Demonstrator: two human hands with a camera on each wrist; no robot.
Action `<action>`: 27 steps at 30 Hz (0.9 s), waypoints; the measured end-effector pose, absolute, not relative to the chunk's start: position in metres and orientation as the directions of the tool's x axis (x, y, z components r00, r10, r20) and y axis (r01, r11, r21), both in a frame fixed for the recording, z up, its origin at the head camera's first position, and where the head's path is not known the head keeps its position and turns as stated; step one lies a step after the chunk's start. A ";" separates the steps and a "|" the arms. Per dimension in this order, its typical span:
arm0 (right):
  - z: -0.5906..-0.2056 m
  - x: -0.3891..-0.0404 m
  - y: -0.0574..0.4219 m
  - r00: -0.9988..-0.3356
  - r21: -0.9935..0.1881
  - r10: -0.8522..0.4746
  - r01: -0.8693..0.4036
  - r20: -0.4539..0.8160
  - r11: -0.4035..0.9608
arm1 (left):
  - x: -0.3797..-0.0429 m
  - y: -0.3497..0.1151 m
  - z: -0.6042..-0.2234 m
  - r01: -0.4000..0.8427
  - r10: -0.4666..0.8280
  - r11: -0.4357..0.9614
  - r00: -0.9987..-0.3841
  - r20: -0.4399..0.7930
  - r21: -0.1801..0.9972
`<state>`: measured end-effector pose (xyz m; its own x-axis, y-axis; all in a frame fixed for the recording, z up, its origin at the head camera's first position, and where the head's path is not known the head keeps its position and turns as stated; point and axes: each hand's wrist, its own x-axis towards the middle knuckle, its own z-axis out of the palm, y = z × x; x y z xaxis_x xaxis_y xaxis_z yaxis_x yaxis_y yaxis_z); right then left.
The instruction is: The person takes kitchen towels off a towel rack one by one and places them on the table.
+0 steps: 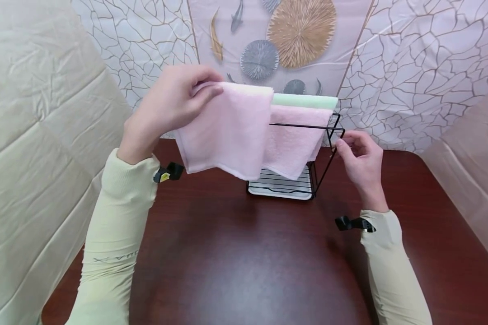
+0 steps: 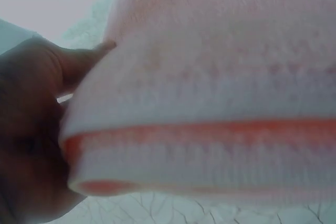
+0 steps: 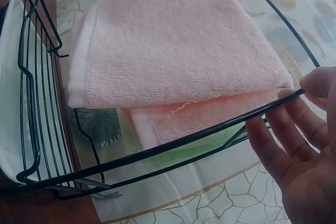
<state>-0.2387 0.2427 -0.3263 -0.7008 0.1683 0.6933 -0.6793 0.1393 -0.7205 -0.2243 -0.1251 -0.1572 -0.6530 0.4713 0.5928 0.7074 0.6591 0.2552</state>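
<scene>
My left hand (image 1: 175, 101) pinches the upper left corner of a folded pink towel (image 1: 227, 131), which hangs in front of the rack's left part. In the left wrist view, the towel's hemmed edges (image 2: 210, 156) fall in layers beside the fingers. A black wire rack (image 1: 327, 169) stands on the table, and my right hand (image 1: 362, 158) grips its right-hand post near the top. Another pink towel (image 1: 294, 142) is draped over the rack, with a green towel (image 1: 305, 100) behind it. Thumb and fingertips (image 3: 315, 85) curl round the black wire in the right wrist view.
A white tray (image 1: 282, 193) sits at the base of the rack under a wire grid. The dark red-brown table (image 1: 244, 266) extends toward me. A patterned curtain (image 1: 423, 67) hangs close behind the rack, and pale cloth (image 1: 44, 149) hangs on the left.
</scene>
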 end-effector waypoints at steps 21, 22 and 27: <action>-0.324 -0.236 0.243 -0.697 -0.711 0.145 -0.682 0.703 0.170 | -0.240 -0.182 -0.231 0.613 0.462 0.739 -0.764 0.450 0.281; -0.324 -0.236 0.243 -0.697 -0.712 0.146 -0.680 0.702 0.174 | -0.242 -0.183 -0.236 0.606 0.462 0.742 -0.773 0.435 0.287; -0.324 -0.237 0.242 -0.690 -0.705 0.145 -0.689 0.709 0.171 | -0.254 -0.184 -0.255 0.578 0.462 0.744 -0.807 0.367 0.335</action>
